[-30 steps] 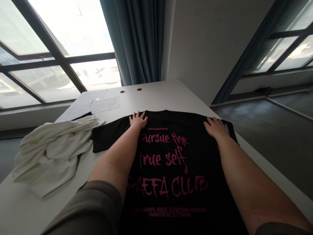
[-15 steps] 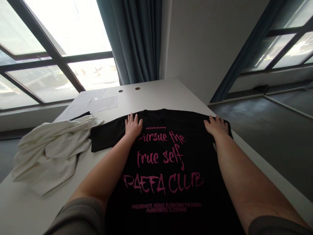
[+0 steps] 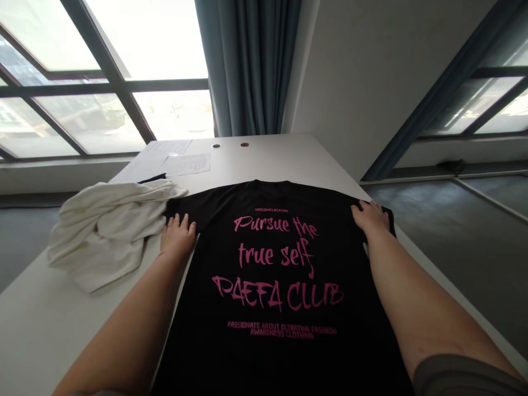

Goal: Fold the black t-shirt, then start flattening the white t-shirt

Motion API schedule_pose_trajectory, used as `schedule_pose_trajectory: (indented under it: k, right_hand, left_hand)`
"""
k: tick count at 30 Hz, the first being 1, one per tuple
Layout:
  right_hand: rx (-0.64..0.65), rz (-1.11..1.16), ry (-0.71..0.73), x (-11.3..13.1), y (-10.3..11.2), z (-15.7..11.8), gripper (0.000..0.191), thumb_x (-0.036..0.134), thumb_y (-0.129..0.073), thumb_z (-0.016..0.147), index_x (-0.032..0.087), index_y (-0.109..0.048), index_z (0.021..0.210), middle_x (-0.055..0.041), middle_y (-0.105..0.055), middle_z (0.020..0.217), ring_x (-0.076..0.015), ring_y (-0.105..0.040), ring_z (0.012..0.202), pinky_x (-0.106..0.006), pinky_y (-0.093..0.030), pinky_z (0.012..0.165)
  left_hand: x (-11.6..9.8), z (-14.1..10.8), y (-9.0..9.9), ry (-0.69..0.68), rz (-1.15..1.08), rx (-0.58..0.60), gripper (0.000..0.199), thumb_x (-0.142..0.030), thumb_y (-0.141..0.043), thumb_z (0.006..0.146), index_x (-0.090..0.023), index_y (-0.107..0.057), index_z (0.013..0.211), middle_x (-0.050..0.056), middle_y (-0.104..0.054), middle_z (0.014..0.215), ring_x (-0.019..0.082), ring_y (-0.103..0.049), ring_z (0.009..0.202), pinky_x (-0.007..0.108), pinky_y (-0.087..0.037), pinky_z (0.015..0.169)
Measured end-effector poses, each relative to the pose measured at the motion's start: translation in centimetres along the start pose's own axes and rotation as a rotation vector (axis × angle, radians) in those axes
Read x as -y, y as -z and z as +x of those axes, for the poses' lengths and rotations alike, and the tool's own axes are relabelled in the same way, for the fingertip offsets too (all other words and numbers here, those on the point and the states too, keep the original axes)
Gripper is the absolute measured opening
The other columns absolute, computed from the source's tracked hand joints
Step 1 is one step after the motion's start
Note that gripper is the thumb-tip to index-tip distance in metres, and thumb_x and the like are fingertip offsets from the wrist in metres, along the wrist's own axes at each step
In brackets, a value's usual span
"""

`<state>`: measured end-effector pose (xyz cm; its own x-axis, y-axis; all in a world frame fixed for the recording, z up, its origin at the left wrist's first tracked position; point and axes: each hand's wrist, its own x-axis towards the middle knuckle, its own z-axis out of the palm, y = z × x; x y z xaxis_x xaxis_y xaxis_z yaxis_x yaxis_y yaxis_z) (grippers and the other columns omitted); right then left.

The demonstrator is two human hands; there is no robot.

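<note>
and here we are at the white table (image 3: 284, 157), with the black t-shirt (image 3: 268, 363) laid out right in front of the person, printed side up, neckline at the far end, lower part running out of view at the near edge. the pink print (image 3: 280, 294) reads clean and upright — "pursue the true self", then "paefa club" in bigger strokes below. over on the left, the left hand (image 3: 179, 234) is down on the left sleeve (image 3: 181, 205), fingers apart and resting across the cloth near its lower edge, nothing clenched. and on the right, the right hand (image 3: 372, 219) lies over the right sleeve (image 3: 391, 221), thumb out to the side, palm down, fingers unclenched; whether its fingertips catch any fabric, i cannot tell. both arms are stretched well forward, one either side of the print. just beside the left sleeve sits a rumpled white cloth (image 3: 111, 225), heaped in loose folds, touching the black fabric. beyond it, papers (image 3: 187, 164) lie flat on the table, and two round holes (image 3: 216, 146) show near the far edge — blue-grey curtain (image 3: 249, 66) hanging right behind.
</note>
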<state>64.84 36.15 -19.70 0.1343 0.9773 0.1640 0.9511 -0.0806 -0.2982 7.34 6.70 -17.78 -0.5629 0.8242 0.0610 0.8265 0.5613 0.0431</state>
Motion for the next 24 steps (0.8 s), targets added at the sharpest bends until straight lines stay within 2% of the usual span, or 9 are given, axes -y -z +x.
schedule_pose_trajectory:
  k: [3,5,8,11,14,18,21,24]
  right_hand:
    - [-0.148,0.153,0.158,-1.2,1.0,-1.1,0.054,0.038,-0.036,0.101,0.018,-0.077,0.129,-0.0118,-0.061,0.151,-0.027,-0.053,0.146,-0.046,-0.04,0.128]
    - [-0.088,0.183,0.236,-2.7,1.5,-2.4,0.048,0.038,-0.043,0.098,0.019,-0.078,0.125,-0.0099,-0.065,0.146,-0.026,-0.056,0.143,-0.045,-0.041,0.128]
    - [0.107,0.142,0.312,-5.5,1.8,-4.6,0.05,0.041,-0.053,0.094,0.021,-0.075,0.133,-0.0081,-0.058,0.155,-0.0281,-0.053,0.147,-0.047,-0.038,0.131]
    - [0.101,0.114,0.331,-7.3,2.2,-6.1,0.05,0.043,-0.053,0.095,0.023,-0.072,0.137,-0.0066,-0.054,0.159,-0.0285,-0.052,0.148,-0.049,-0.038,0.131]
    - [0.05,0.126,0.314,-7.2,2.6,-6.4,0.043,0.038,-0.052,0.094,0.023,-0.075,0.127,-0.007,-0.061,0.151,-0.0281,-0.057,0.142,-0.049,-0.043,0.127]
    - [-0.006,0.144,0.244,-5.6,3.1,-5.9,0.036,0.036,-0.05,0.093,0.022,-0.077,0.112,-0.0085,-0.068,0.139,-0.0289,-0.063,0.133,-0.048,-0.049,0.12]
    - [-0.01,0.146,0.213,-4.8,3.3,-5.8,0.034,0.036,-0.05,0.092,0.021,-0.077,0.108,-0.0101,-0.069,0.137,-0.0292,-0.063,0.131,-0.044,-0.049,0.12]
    - [0.0,0.143,0.224,-4.6,3.2,-5.9,0.034,0.035,-0.052,0.092,0.02,-0.076,0.111,-0.0117,-0.067,0.138,-0.0285,-0.061,0.132,-0.041,-0.045,0.123]
  left_hand:
    - [-0.8,0.1,0.0,0.016,0.0,-0.012,0.07,-0.044,-0.033,0.104,-0.009,-0.045,0.163,0.024,-0.035,0.171,0.041,-0.034,0.16,0.058,-0.033,0.131]
    - [-0.7,0.1,-0.1,0.0,0.004,-0.015,0.071,-0.045,-0.034,0.103,-0.009,-0.045,0.163,0.024,-0.036,0.171,0.041,-0.034,0.16,0.058,-0.033,0.13]
    - [-0.4,0.2,-0.2,-0.004,0.001,-0.01,0.072,-0.046,-0.035,0.102,-0.009,-0.045,0.163,0.023,-0.036,0.171,0.041,-0.034,0.16,0.057,-0.033,0.13]
    - [-0.5,0.3,-0.2,0.0,-0.013,-0.007,0.072,-0.045,-0.035,0.102,-0.008,-0.044,0.163,0.023,-0.035,0.171,0.041,-0.034,0.16,0.058,-0.032,0.131]
    - [-0.6,0.3,-0.2,0.0,-0.023,-0.015,0.072,-0.045,-0.035,0.102,-0.008,-0.044,0.163,0.023,-0.035,0.171,0.04,-0.034,0.16,0.059,-0.031,0.131]
    - [-0.4,0.5,-0.6,0.008,-0.029,-0.025,0.071,-0.046,-0.034,0.102,-0.011,-0.045,0.163,0.021,-0.035,0.172,0.039,-0.033,0.16,0.058,-0.031,0.132]
    - [-0.2,0.6,-0.7,0.011,-0.037,-0.019,0.071,-0.047,-0.035,0.102,-0.013,-0.045,0.163,0.019,-0.035,0.172,0.038,-0.032,0.161,0.057,-0.03,0.133]
    - [-0.2,0.6,-0.7,0.012,-0.035,-0.018,0.071,-0.048,-0.035,0.102,-0.012,-0.045,0.163,0.02,-0.034,0.173,0.038,-0.031,0.161,0.057,-0.03,0.133]
